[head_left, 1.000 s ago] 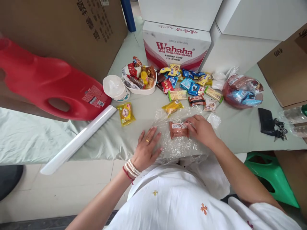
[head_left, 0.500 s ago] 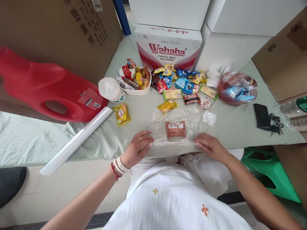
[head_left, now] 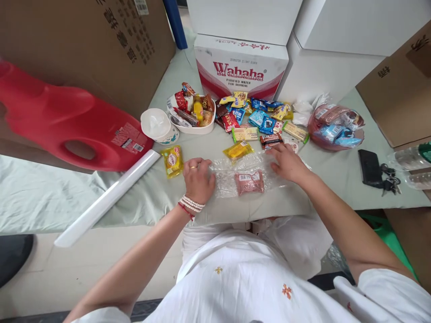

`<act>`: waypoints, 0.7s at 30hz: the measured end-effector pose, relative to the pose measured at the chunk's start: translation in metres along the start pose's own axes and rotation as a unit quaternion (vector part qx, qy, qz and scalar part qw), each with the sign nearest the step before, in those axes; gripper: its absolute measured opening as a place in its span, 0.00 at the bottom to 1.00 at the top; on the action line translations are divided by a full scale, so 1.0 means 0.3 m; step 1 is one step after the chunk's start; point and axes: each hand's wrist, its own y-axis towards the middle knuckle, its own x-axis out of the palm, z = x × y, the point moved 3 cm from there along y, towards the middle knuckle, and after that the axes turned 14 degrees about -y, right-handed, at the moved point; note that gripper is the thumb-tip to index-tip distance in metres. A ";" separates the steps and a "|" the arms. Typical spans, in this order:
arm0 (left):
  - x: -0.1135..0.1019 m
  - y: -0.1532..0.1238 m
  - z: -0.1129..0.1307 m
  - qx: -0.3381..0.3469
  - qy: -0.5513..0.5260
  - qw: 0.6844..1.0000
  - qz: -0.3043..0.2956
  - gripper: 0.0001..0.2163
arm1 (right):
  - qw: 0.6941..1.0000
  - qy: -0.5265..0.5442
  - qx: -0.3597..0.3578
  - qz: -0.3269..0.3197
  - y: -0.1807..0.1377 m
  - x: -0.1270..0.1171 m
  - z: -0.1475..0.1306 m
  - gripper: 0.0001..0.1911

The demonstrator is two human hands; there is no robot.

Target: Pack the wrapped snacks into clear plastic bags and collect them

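A brown packaged snack [head_left: 249,182] lies under a fold of clear plastic film [head_left: 225,185] near the table's front edge. At the film's left side, my left hand [head_left: 199,180] rests palm down, fingers bent and thumb apart. My right hand [head_left: 288,162] reaches over the film's right side, its fingers stretched forward and spread, touching the film. Just beyond the film sits a yellow snack packet [head_left: 238,150]. Another yellow packet [head_left: 172,161] is left of my left hand.
Behind lie several wrapped snacks [head_left: 258,118], a filled white tray [head_left: 198,130], a paper cup [head_left: 158,125] and a red bag of snacks [head_left: 333,128]. A white roll [head_left: 107,197] and red jug [head_left: 77,121] are left; keys [head_left: 390,179] lie right. Boxes [head_left: 240,67] stand behind.
Both hands have moved forward, away from my body, carrying the film's near edge over the brown snack. The right hand has let go of that edge, and its fingers have spread.
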 end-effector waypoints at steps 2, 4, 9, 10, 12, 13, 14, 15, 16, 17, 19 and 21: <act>-0.038 -0.017 0.023 0.007 -0.001 0.999 0.045 0.16 | 0.998 0.012 -0.062 0.001 0.054 -0.006 -0.044 0.23; -0.057 -0.041 0.069 0.046 -0.008 0.998 0.042 0.16 | 0.995 0.020 -0.101 -0.007 0.104 0.007 -0.088 0.23; 0.042 -0.111 0.236 0.188 -0.019 0.964 -0.189 0.18 | 0.994 0.010 -0.100 -0.046 0.181 0.061 -0.148 0.35; 0.070 -0.118 0.255 0.178 -0.005 0.959 -0.221 0.19 | 0.994 0.015 -0.093 -0.060 0.187 0.064 -0.147 0.32; 0.116 -0.123 0.275 0.141 0.024 0.954 -0.264 0.20 | 0.990 0.046 -0.099 -0.084 0.185 0.054 -0.144 0.20; 0.131 -0.124 0.279 0.124 0.034 0.952 -0.279 0.21 | 0.987 0.067 -0.117 -0.086 0.175 0.040 -0.144 0.16; 0.140 -0.124 0.281 0.112 0.040 0.949 -0.291 0.21 | 0.983 0.085 -0.143 -0.078 0.157 0.022 -0.147 0.14; 0.144 -0.124 0.281 0.102 0.044 0.948 -0.298 0.21 | 0.979 0.093 -0.174 -0.061 0.130 0.001 -0.154 0.14; 0.144 -0.123 0.281 0.096 0.046 0.947 -0.302 0.21 | 0.974 0.087 -0.203 -0.041 0.096 -0.019 -0.162 0.14; 0.144 -0.122 0.281 0.092 0.047 0.947 -0.303 0.20 | 0.971 0.069 -0.227 -0.024 0.054 -0.034 -0.172 0.14; 0.144 -0.120 0.277 0.084 0.049 0.948 -0.303 0.17 | 0.968 0.009 -0.251 -0.012 -0.039 -0.042 -0.190 0.16; 0.149 -0.119 0.264 0.078 0.045 0.950 -0.300 0.16 | 0.967 -0.042 -0.249 -0.026 -0.127 -0.019 -0.199 0.20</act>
